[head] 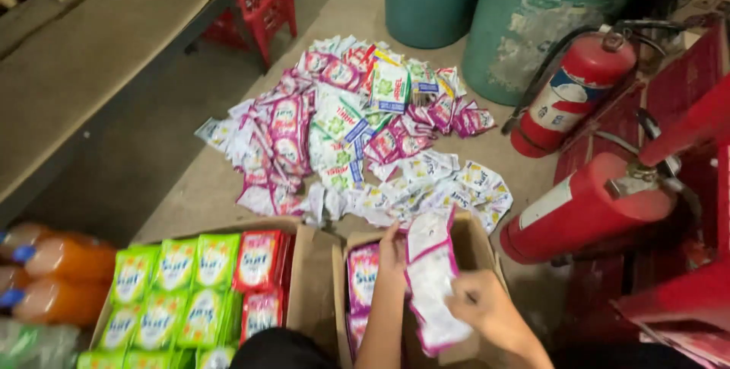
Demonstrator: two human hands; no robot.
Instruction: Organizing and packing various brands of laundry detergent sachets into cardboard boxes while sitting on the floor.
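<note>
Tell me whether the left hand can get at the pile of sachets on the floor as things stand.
Probably yes: the left hand rests at the cardboard box rim, and the pile of sachets lies just beyond with nothing between.

Your right hand (487, 310) grips a strip of sachets (432, 278) of thin, glossy plastic film, crinkled and catching light. Your left hand (392, 251) rests in a matt brown cardboard box (477, 241). At frame centre the pile of sachets (357, 125) shows the same shiny film on a rough, dull concrete floor (163, 163). At the right, the fire extinguishers (582, 209) look like smooth painted metal with a soft sheen.
</note>
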